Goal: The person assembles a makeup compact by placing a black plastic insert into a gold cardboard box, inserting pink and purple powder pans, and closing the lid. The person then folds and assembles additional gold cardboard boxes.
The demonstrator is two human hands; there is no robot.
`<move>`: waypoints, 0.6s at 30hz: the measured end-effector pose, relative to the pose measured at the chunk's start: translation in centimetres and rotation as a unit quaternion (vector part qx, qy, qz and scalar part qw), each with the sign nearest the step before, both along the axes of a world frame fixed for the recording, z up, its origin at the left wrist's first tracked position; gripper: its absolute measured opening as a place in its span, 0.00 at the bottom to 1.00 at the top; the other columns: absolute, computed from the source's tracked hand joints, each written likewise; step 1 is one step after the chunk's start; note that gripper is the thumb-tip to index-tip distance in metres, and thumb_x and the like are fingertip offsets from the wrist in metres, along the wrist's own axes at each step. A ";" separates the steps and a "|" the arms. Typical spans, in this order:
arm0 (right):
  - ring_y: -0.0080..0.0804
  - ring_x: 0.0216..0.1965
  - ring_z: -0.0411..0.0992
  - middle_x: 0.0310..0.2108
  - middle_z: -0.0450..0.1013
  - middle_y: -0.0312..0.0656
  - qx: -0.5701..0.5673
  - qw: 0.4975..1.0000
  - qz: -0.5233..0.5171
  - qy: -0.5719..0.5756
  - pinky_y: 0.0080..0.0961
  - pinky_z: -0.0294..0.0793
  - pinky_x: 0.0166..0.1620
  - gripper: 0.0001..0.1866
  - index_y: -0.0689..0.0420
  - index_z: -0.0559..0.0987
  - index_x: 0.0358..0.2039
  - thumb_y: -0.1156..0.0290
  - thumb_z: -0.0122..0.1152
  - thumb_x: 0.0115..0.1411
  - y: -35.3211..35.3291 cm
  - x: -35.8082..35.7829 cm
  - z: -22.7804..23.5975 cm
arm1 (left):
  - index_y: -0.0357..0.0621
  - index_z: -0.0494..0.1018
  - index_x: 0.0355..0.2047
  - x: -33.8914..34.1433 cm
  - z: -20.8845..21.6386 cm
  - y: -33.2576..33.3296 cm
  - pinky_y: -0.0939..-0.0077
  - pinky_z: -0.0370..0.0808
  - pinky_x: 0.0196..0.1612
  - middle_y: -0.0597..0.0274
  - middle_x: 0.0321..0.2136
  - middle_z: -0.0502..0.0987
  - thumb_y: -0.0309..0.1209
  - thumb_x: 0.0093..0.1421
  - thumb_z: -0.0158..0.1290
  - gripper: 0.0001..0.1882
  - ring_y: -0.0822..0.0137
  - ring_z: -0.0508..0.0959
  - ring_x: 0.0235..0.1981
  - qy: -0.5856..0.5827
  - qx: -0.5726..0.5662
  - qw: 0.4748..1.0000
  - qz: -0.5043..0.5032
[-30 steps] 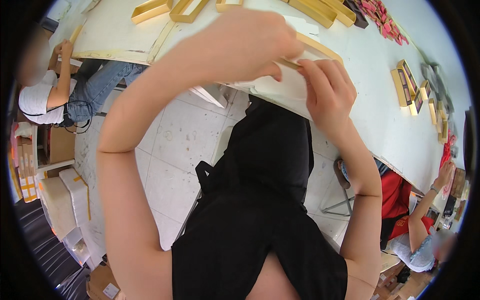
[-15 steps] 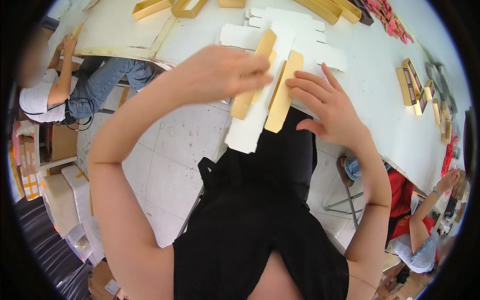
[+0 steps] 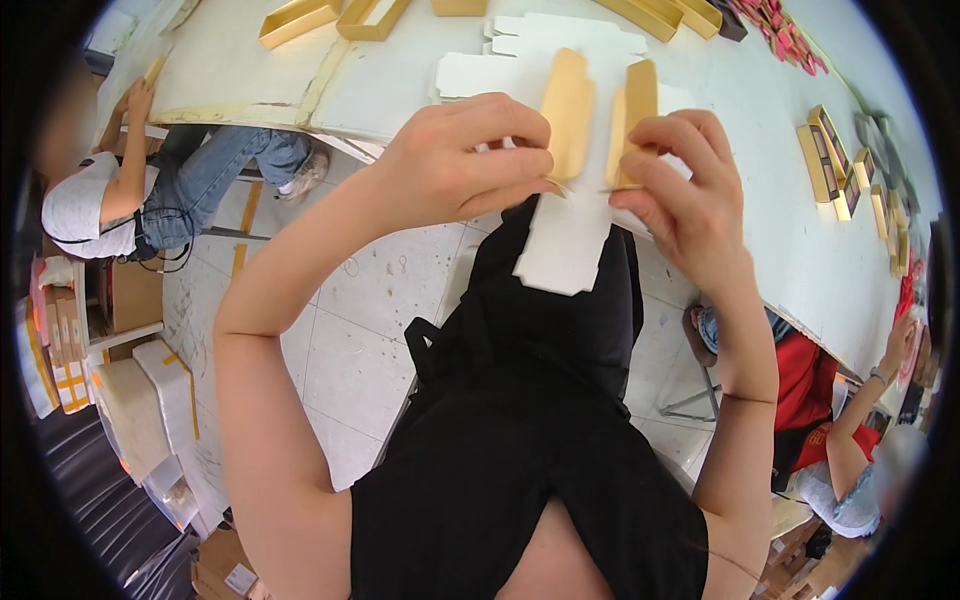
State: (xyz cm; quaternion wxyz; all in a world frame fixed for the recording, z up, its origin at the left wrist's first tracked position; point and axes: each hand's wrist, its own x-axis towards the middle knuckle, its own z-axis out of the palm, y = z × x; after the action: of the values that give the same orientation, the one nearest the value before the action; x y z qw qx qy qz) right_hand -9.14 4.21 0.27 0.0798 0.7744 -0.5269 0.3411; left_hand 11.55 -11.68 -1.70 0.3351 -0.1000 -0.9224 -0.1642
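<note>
A cardboard box blank, white inside and gold outside, lies partly folded at the near table edge. Its white end flap (image 3: 562, 245) juts out over my lap. Pinched in my left hand (image 3: 480, 160) is the near end of the blank's left gold side wall (image 3: 568, 115). My right hand (image 3: 685, 180) has its fingers closed on the near part of the right gold side wall (image 3: 641, 95). Both walls stand up from the white base between them. Beyond lie more flat white box blanks (image 3: 560, 35), partly covered by the folded one.
Open gold boxes (image 3: 300, 22) lie along the far table edge. More gold boxes with dark contents (image 3: 824, 160) stand at the right, near a heap of red pieces (image 3: 785, 38). One co-worker (image 3: 110, 200) sits at left, another (image 3: 840, 480) at right. White foam boxes (image 3: 140, 405) are stacked lower left.
The blank has shifted right and its walls have spread apart. From lying over the walls with fingers loose, both hands have closed on their near ends.
</note>
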 end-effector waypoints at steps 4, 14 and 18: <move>0.38 0.38 0.67 0.34 0.73 0.38 0.095 0.994 0.016 -0.048 0.31 0.71 0.40 0.12 0.57 0.79 0.29 0.68 0.75 0.47 0.0 -2.3 -1.6 | 0.40 0.76 0.30 -2.3 -2.5 0.6 0.75 0.76 0.29 0.63 0.33 0.76 0.22 0.46 0.66 0.12 0.64 0.77 0.30 0.021 -0.005 0.999 -0.034; 0.38 0.37 0.69 0.34 0.73 0.39 0.020 0.999 -0.025 0.004 0.29 0.73 0.37 0.09 0.59 0.79 0.29 0.76 0.71 0.46 0.4 -0.6 -4.3 | 0.42 0.78 0.31 -3.4 -3.3 2.9 0.74 0.74 0.27 0.66 0.27 0.76 0.20 0.47 0.63 0.10 0.65 0.76 0.32 0.017 0.008 0.997 0.081; 0.37 0.35 0.70 0.33 0.74 0.40 -0.035 0.999 -0.031 -0.007 0.28 0.74 0.34 0.12 0.59 0.80 0.33 0.78 0.70 0.45 0.0 -0.7 -5.1 | 0.43 0.81 0.35 -3.9 -4.4 3.2 0.75 0.75 0.29 0.67 0.28 0.79 0.20 0.46 0.63 0.13 0.65 0.76 0.32 0.066 0.034 0.991 0.109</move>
State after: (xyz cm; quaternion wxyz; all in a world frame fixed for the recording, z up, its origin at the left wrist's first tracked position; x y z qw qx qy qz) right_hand -9.83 4.24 -4.87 0.1139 0.7519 -0.5393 0.3619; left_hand 7.68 -8.47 -6.05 0.4139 0.0017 -0.8977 -0.1511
